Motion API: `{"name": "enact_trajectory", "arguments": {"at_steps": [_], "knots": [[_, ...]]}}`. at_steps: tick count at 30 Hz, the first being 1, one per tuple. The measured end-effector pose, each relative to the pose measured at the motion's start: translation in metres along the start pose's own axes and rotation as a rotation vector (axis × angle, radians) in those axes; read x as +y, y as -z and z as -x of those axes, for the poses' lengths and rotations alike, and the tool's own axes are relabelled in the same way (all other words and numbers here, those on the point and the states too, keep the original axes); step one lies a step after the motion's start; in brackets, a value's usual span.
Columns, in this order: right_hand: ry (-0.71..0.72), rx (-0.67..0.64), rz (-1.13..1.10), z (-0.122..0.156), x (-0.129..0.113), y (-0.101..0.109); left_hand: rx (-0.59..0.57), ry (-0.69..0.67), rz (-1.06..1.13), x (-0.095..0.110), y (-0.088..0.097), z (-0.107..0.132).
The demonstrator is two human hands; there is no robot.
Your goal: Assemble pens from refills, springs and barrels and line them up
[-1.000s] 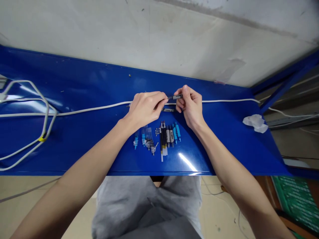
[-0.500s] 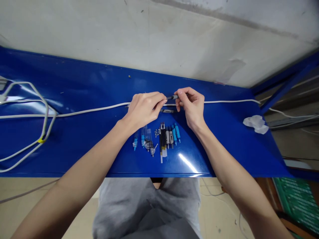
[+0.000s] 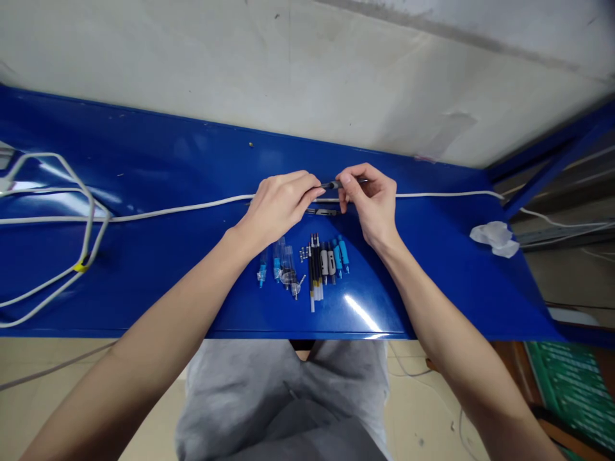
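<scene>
Above the blue table, my left hand (image 3: pixel 283 203) pinches the left end of a slim pen (image 3: pixel 334 185) with a grey grip. My right hand (image 3: pixel 371 200) is closed round the grip part, at the pen's right side. Just below lies another grey-gripped pen (image 3: pixel 327 212), its left end hidden by my left hand. Nearer my body are several dark ink refills (image 3: pixel 314 275), two grey grip pieces (image 3: pixel 328 264) and two blue grip pieces (image 3: pixel 341 256). Tiny springs (image 3: pixel 303 254) lie left of them, beside several clear pen barrels (image 3: pixel 288 272), some with blue parts.
A white cable (image 3: pixel 192 208) runs across the blue table (image 3: pixel 158 282), passing behind my hands, with a loose coil at the left tied with yellow. Crumpled white plastic (image 3: pixel 494 239) lies at the right. A wall (image 3: pixel 216 64) rises behind the table; a blue frame post stands far right.
Both hands stay close together on the pen, with only slight finger movement. The whole view has shifted a little; the parts on the table lie as before.
</scene>
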State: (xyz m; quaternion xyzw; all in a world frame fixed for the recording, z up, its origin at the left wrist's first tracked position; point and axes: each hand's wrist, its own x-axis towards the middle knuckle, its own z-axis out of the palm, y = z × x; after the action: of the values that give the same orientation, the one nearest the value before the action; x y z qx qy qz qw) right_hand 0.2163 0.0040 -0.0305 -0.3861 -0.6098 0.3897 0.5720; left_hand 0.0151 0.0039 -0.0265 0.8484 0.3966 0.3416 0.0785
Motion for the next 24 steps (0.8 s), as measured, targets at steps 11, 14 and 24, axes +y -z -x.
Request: {"name": "enact_trajectory", "arguments": {"at_steps": [11,14,24], "knots": [[0.152,-0.109,0.177,0.011,-0.016,-0.008,-0.081,-0.007,-0.023,0.014,0.006,0.000],[0.183,-0.081,0.242,0.012,-0.018,-0.009,-0.074,-0.014,0.005,0.017,0.007,0.000],[0.143,-0.013,0.323,0.021,-0.025,-0.017,-0.020,-0.045,0.091,0.026,0.008,-0.001]]}}
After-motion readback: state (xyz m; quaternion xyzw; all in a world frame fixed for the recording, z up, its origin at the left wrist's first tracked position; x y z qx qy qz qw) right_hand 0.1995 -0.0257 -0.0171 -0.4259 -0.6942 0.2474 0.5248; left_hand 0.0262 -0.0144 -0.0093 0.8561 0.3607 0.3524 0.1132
